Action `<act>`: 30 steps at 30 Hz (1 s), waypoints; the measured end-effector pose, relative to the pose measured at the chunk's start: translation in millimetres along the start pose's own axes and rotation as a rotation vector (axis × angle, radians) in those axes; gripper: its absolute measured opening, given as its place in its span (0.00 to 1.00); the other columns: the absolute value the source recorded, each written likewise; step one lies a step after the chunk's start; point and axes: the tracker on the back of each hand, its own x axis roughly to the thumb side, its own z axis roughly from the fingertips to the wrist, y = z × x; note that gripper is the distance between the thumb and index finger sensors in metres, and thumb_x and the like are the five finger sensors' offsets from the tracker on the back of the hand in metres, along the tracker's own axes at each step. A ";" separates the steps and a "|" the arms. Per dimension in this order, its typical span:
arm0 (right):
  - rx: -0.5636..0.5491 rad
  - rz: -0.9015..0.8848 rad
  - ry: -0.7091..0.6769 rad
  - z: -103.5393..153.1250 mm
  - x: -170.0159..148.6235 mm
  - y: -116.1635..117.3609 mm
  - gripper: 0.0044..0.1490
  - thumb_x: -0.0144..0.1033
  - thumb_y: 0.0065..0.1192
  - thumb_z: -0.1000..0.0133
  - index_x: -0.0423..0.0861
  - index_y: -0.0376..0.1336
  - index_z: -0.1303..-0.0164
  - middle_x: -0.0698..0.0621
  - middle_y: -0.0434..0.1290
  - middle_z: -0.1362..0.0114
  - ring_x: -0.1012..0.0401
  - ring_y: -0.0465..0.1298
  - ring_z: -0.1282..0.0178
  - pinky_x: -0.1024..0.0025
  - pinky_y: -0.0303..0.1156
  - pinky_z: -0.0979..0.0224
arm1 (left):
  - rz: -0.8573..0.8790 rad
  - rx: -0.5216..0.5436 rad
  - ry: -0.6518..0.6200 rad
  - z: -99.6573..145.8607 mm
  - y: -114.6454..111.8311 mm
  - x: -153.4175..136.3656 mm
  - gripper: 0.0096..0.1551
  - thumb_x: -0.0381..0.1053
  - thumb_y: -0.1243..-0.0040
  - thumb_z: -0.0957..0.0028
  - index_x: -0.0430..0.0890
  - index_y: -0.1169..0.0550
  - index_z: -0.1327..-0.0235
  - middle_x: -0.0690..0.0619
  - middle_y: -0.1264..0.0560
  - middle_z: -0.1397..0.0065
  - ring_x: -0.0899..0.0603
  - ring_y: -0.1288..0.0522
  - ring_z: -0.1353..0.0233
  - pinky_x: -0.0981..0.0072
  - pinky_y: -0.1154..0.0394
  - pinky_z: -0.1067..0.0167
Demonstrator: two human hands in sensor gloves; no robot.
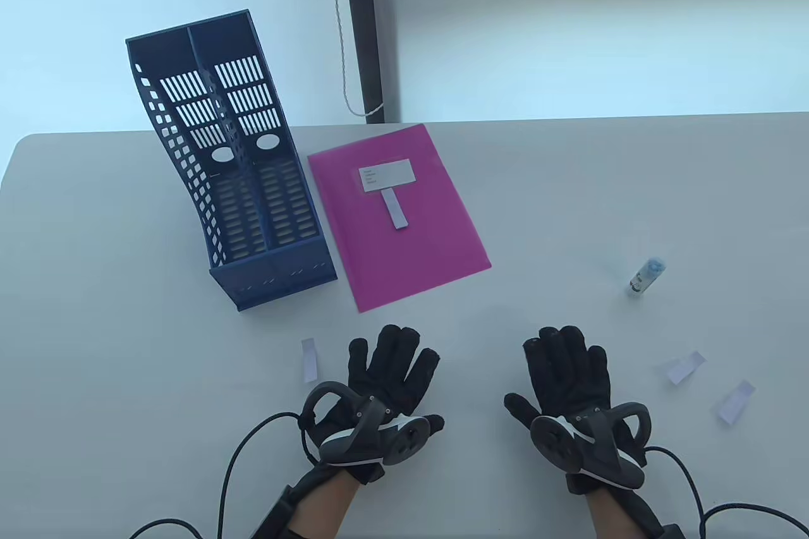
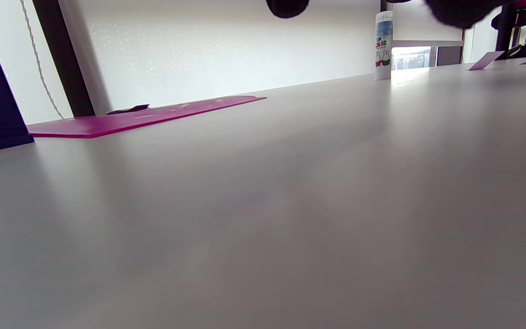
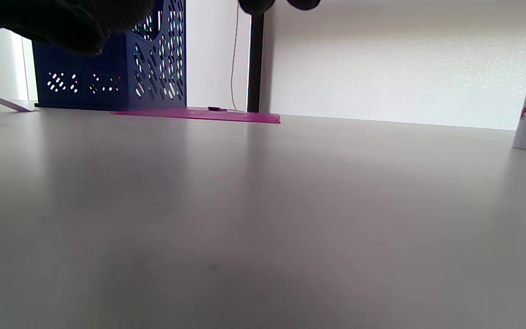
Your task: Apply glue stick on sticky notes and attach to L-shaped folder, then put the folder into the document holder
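Magenta plastic, thin and glossy, is what I have to move in the end: the flat L-shaped folder (image 1: 398, 217) lies in the middle of the table view, just right of the dark blue perforated two-slot document holder (image 1: 227, 166) at upper left, with a white label and one pale sticky strip (image 1: 393, 208) already on its face. I judge it light, floppy and slick, so I would pinch it at a long edge or a corner, thumb under and fingers on top, and support it with the second hand so it does not sag on the way to a slot. My left hand (image 1: 385, 387) and right hand (image 1: 572, 384) both rest flat on the grey table (image 1: 126, 311) at the bottom of the frame, fingers spread and holding nothing. Loose pale sticky notes lie around them: one (image 1: 309, 359) just left of my left hand, two more (image 1: 684, 367) (image 1: 734, 402) at lower right, all curled slightly, feather-light and likely to slide or lift, so a fingertip pinch at one end suits them. The small white glue stick (image 1: 646, 277) stands upright at right, rigid and easily tipped; I would take it round the barrel.
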 end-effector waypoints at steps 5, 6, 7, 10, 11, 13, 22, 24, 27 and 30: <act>0.008 -0.005 -0.004 -0.3 -0.1 0.1 0.54 0.60 0.49 0.34 0.36 0.40 0.11 0.32 0.43 0.09 0.33 0.43 0.11 0.29 0.43 0.22 | 0.009 -0.003 0.002 -0.7 0.3 -1.1 0.55 0.73 0.54 0.41 0.40 0.49 0.12 0.29 0.56 0.13 0.23 0.55 0.16 0.16 0.52 0.32; 0.008 -0.007 -0.004 -0.3 -0.3 0.0 0.54 0.60 0.49 0.34 0.37 0.40 0.11 0.32 0.44 0.09 0.33 0.43 0.11 0.29 0.43 0.22 | 0.012 -0.001 0.001 -1.1 0.5 -1.3 0.55 0.73 0.54 0.42 0.39 0.48 0.12 0.29 0.56 0.13 0.23 0.55 0.16 0.16 0.52 0.32; 0.009 -0.009 -0.004 -0.5 -0.5 0.2 0.54 0.60 0.49 0.34 0.37 0.40 0.11 0.32 0.44 0.09 0.33 0.43 0.11 0.29 0.43 0.22 | 0.019 0.000 -0.001 -1.8 0.2 -1.7 0.55 0.73 0.54 0.41 0.39 0.48 0.12 0.29 0.56 0.13 0.23 0.55 0.16 0.16 0.52 0.32; 0.014 -0.017 -0.004 -0.5 -0.7 0.3 0.54 0.60 0.49 0.34 0.36 0.40 0.11 0.32 0.44 0.09 0.33 0.43 0.11 0.29 0.43 0.22 | 0.027 -0.012 -0.002 -2.4 -1.8 -2.3 0.55 0.73 0.54 0.41 0.39 0.49 0.13 0.29 0.56 0.13 0.23 0.54 0.16 0.17 0.51 0.32; 0.016 -0.019 -0.007 -0.7 -0.2 0.8 0.54 0.60 0.49 0.34 0.36 0.40 0.11 0.32 0.44 0.09 0.33 0.43 0.11 0.29 0.43 0.22 | 0.028 -0.019 -0.002 -2.3 -2.4 -2.7 0.56 0.73 0.54 0.41 0.39 0.49 0.13 0.29 0.56 0.13 0.23 0.54 0.16 0.17 0.50 0.32; 0.024 -0.008 -0.012 -0.6 1.8 0.7 0.54 0.60 0.49 0.34 0.37 0.40 0.11 0.32 0.44 0.09 0.33 0.44 0.11 0.29 0.44 0.22 | 0.033 -0.023 0.005 -2.2 -0.8 -3.9 0.55 0.72 0.54 0.41 0.38 0.48 0.13 0.29 0.55 0.13 0.23 0.53 0.16 0.18 0.48 0.31; -0.003 -0.039 -0.011 1.1 0.8 -6.2 0.54 0.59 0.50 0.34 0.37 0.41 0.11 0.32 0.45 0.09 0.34 0.44 0.11 0.29 0.44 0.22 | 0.133 -0.160 0.232 -43.1 21.6 -59.1 0.50 0.65 0.51 0.37 0.34 0.46 0.15 0.27 0.46 0.15 0.22 0.41 0.19 0.28 0.36 0.32; -0.006 -0.045 -0.015 1.5 0.7 -7.3 0.54 0.59 0.50 0.34 0.37 0.41 0.11 0.33 0.45 0.09 0.34 0.44 0.11 0.30 0.44 0.22 | 0.138 -0.206 0.297 -58.8 23.1 -72.8 0.48 0.62 0.51 0.37 0.33 0.46 0.15 0.27 0.46 0.15 0.23 0.40 0.19 0.28 0.36 0.32; -0.020 -0.069 -0.024 2.6 0.2 -10.5 0.54 0.59 0.50 0.34 0.37 0.41 0.11 0.33 0.45 0.09 0.34 0.44 0.11 0.30 0.44 0.21 | 0.197 -0.250 0.374 -85.1 21.0 -86.3 0.46 0.59 0.50 0.36 0.33 0.45 0.16 0.28 0.45 0.15 0.24 0.39 0.20 0.30 0.35 0.32; -0.033 -0.093 -0.033 3.7 -0.3 -13.1 0.54 0.59 0.50 0.34 0.37 0.41 0.11 0.33 0.45 0.09 0.34 0.44 0.10 0.30 0.44 0.21 | 0.211 -0.290 0.434 -106.5 15.4 -93.6 0.43 0.56 0.50 0.36 0.33 0.44 0.17 0.29 0.44 0.16 0.26 0.37 0.20 0.33 0.33 0.33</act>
